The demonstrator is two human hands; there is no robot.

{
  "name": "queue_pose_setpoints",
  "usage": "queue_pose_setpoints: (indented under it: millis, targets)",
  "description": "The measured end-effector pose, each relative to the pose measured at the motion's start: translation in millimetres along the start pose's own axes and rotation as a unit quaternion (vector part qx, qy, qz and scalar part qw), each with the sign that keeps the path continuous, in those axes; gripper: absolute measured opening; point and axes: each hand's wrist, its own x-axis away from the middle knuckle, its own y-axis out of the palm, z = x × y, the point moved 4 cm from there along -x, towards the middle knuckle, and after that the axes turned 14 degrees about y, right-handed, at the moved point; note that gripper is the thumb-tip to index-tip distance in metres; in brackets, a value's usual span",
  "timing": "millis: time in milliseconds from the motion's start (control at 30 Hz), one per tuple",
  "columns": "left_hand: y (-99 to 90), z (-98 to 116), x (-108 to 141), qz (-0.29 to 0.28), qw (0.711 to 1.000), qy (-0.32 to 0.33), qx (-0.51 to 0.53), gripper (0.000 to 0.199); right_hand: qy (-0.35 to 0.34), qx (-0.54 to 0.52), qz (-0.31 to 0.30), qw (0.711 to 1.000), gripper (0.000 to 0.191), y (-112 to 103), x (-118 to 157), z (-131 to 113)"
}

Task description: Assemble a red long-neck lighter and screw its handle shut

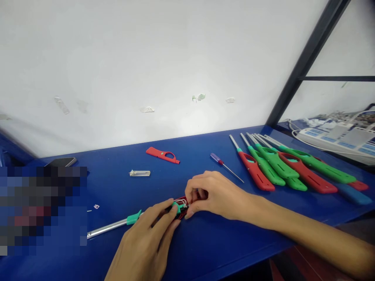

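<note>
An opened long-necked gas lighter (113, 227) lies on the blue table, its metal tube pointing left. Green inner parts (175, 206), thin white wires (182, 201) and part of a red casing show between my hands. My left hand (146, 234) is closed over the lighter's middle and presses it from above. At the handle end, my right hand (218, 195) has thumb and fingers pinched together inside the casing; what they grip is hidden. Behind lie a loose red casing half (158, 153) and a clear fuel tank (140, 173).
A purple-handled screwdriver (216, 159) lies beyond my right hand. Several red and green lighters (275, 164) are heaped at right, near a black frame post (293, 89) and white power strips (322, 140). A small pale piece (96, 206) and a phone (63, 161) lie left.
</note>
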Motion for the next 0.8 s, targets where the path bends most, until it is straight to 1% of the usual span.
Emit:
queue_pose_setpoints:
  millis: [100,200,300,633,800]
  targets:
    - [-0.3,1.1,-2.5,-0.001,1.000,0.004,-0.003,0.038,0.027,-0.014,-0.024,0.999,0.026,-4.7,0.8,-1.6]
    - [-0.2,2.8,-5.8,-0.003,1.000,0.016,-0.008,0.042,0.045,-0.044,-0.059,0.996,0.017,-8.5,2.0,-2.8]
    - [-0.1,3.1,-8.2,-0.005,1.000,0.020,-0.015,0.046,0.057,-0.067,-0.075,0.993,0.010,-9.3,2.1,-1.5]
    - [-3.0,2.3,-9.0,-0.008,1.000,0.013,-0.009,0.046,0.049,-0.081,-0.065,0.993,0.009,-5.2,0.0,3.3]
    - [0.5,1.2,-4.1,-0.012,1.000,0.016,-0.010,0.046,0.061,-0.096,-0.066,0.991,0.009,-2.7,-1.1,5.4]
